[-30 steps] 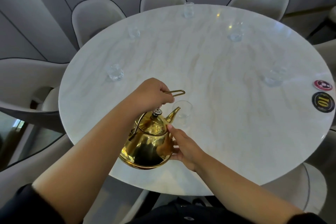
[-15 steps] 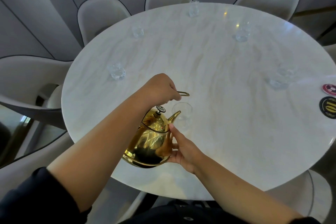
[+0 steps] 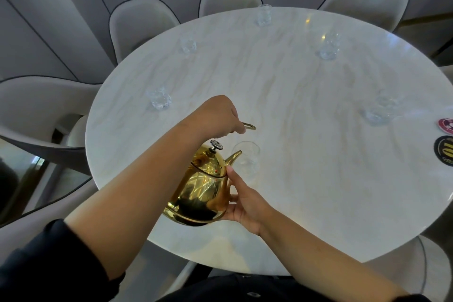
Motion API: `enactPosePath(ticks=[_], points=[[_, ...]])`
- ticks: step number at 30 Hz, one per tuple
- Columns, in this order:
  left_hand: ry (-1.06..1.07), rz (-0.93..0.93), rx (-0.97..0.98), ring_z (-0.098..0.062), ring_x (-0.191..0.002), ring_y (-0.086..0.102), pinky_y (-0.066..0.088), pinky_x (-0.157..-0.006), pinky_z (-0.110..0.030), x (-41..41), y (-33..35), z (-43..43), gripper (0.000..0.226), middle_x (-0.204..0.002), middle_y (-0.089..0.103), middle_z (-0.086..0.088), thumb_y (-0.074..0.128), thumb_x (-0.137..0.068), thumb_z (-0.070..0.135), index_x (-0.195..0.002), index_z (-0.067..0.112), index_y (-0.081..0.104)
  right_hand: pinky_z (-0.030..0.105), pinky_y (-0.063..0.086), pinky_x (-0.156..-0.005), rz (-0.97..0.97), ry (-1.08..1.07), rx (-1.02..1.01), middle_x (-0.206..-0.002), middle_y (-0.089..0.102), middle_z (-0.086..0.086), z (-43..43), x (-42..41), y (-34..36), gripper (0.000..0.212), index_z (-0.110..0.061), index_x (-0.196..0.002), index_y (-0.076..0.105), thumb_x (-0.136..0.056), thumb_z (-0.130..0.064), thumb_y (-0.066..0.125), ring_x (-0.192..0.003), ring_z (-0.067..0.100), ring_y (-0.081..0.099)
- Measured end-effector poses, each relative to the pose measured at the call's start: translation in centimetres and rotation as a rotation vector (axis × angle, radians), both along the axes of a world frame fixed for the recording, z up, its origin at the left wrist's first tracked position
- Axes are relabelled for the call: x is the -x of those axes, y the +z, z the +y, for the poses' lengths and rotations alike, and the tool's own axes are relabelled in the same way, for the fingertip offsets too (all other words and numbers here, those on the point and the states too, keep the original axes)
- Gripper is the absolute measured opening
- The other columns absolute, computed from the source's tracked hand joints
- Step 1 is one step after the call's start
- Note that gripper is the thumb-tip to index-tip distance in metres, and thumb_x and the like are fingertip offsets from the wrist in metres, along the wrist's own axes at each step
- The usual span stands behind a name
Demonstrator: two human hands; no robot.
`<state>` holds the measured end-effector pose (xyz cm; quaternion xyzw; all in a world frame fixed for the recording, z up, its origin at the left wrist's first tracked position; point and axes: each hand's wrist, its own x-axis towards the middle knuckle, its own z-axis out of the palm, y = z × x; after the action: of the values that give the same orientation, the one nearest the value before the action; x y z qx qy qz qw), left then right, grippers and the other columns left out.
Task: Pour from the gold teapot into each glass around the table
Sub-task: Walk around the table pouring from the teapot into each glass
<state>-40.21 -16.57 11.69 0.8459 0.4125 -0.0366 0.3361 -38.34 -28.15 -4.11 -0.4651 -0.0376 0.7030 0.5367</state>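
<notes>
The gold teapot (image 3: 204,191) hangs tilted forward over the near side of the round marble table (image 3: 306,154). My left hand (image 3: 217,116) grips its wire handle from above. My right hand (image 3: 241,200) cups the pot's lower right side, one finger lying along the base of the spout. The spout tip sits over the rim of the near clear glass (image 3: 246,158). Other clear glasses stand around the table: left (image 3: 159,99), far left (image 3: 188,44), far middle (image 3: 264,15), far right (image 3: 328,48) and right (image 3: 378,111).
Pale upholstered chairs (image 3: 142,24) ring the table on the left, far side and right. Two round coasters, one red (image 3: 446,124) and one black with gold print (image 3: 445,154), lie at the table's right edge.
The teapot has tipped further forward, its spout now over the near glass rim. My left hand lifted the handle higher. The view shifted slightly left.
</notes>
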Motion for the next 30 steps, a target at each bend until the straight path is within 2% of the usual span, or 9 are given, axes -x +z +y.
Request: enactPosePath(ticks=[4,11,16,20,26,30], points=[[-0.002,0.018,-0.012,-0.023,-0.069,0.052,0.039,-0.056,-0.024,-0.2,0.3,-0.1,0.028,-0.079,0.060,-0.011,0.071,-0.082,0.020,-0.099,-0.001,0.072,0.053,0.055,-0.086,0.013,-0.005,-0.012,-0.136,0.048,0.022,0.1,0.1,0.0,0.079,-0.020,-0.131,0.048,-0.064,-0.058,0.066,-0.115,0.042,0.058],[-0.040,0.082,-0.043,-0.024,-0.071,0.051,0.039,-0.059,-0.026,-0.6,0.6,-0.2,0.031,-0.078,0.058,-0.010,0.069,-0.083,0.021,-0.103,-0.003,0.071,0.052,0.057,-0.083,0.039,0.000,-0.040,-0.134,0.050,0.023,-0.1,0.3,0.0,0.078,-0.019,-0.132,0.046,-0.067,-0.058,0.064,-0.110,0.040,0.062],[-0.057,0.114,-0.066,-0.020,-0.056,0.045,0.034,-0.052,-0.023,-0.9,0.9,-0.5,0.032,-0.061,0.049,-0.004,0.068,-0.084,0.021,-0.105,-0.003,0.070,0.053,0.054,-0.088,0.043,0.004,-0.041,-0.136,0.048,0.023,-0.2,0.3,0.1,0.079,-0.020,-0.134,0.045,-0.068,-0.059,0.063,-0.110,0.040,0.062],[-0.067,0.133,-0.074,-0.023,-0.066,0.048,0.036,-0.056,-0.024,-1.0,0.9,-0.6,0.034,-0.065,0.050,-0.005,0.067,-0.085,0.021,-0.107,-0.004,0.069,0.055,0.053,-0.089,0.052,-0.002,-0.045,-0.134,0.050,0.023,-0.3,0.4,-0.1,0.079,-0.020,-0.133,0.045,-0.067,-0.059,0.064,-0.109,0.040,0.063],[-0.065,0.140,-0.083,-0.022,-0.063,0.047,0.036,-0.056,-0.024,-1.1,0.9,-0.6,0.034,-0.071,0.053,-0.008,0.067,-0.085,0.021,-0.107,-0.004,0.069,0.053,0.056,-0.085,0.056,-0.002,-0.045,-0.135,0.049,0.023,-0.2,0.5,0.0,0.085,-0.019,-0.136,0.044,-0.065,-0.059,0.066,-0.110,0.040,0.062],[-0.061,0.143,-0.089,-0.020,-0.060,0.044,0.035,-0.055,-0.024,-1.1,1.1,-0.6,0.033,-0.067,0.051,-0.006,0.067,-0.085,0.022,-0.106,-0.004,0.069,0.052,0.055,-0.086,0.061,0.007,-0.045,-0.135,0.050,0.023,-0.1,0.5,0.1,0.087,-0.018,-0.137,0.043,-0.064,-0.060,0.066,-0.109,0.040,0.063]])
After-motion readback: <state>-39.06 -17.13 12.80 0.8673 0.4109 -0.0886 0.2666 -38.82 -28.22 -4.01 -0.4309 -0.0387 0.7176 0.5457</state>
